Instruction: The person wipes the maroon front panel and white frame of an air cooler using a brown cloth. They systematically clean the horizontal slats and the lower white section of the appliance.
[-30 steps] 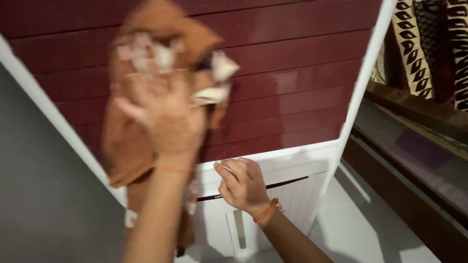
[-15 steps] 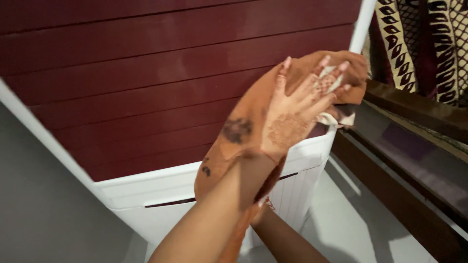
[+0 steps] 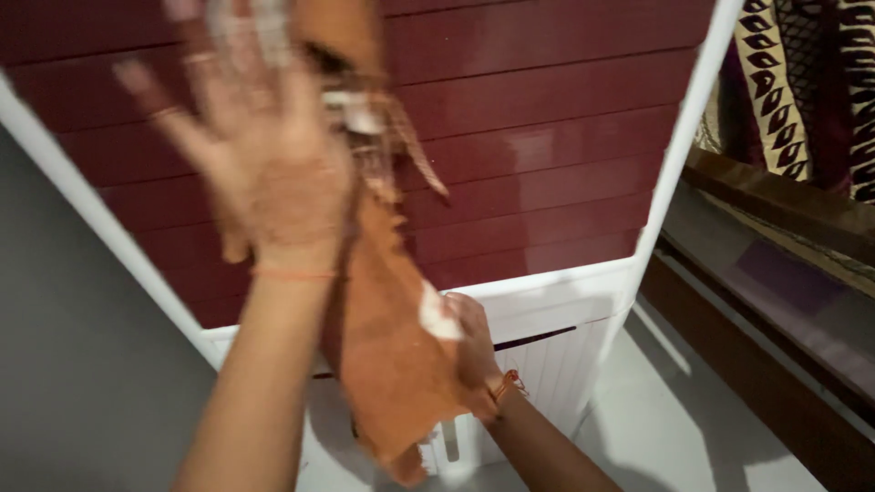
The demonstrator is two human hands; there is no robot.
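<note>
A large appliance with a dark red slatted front and a white plastic frame fills the view. My left hand, blurred by motion, presses an orange-brown cloth flat against the upper left slats, fingers spread. The cloth hangs down from the hand to the white lower panel. My right hand rests on the white lower edge of the appliance, mostly hidden behind the hanging cloth; a red thread band shows on its wrist.
A grey wall stands on the left. A pale tiled floor runs on the right beside a dark wooden ledge. A patterned maroon and cream fabric hangs at the upper right.
My left hand has swept the cloth from the right edge of the red slats back up to the upper left. My right hand, covered half a second ago, shows again on the white edge.
</note>
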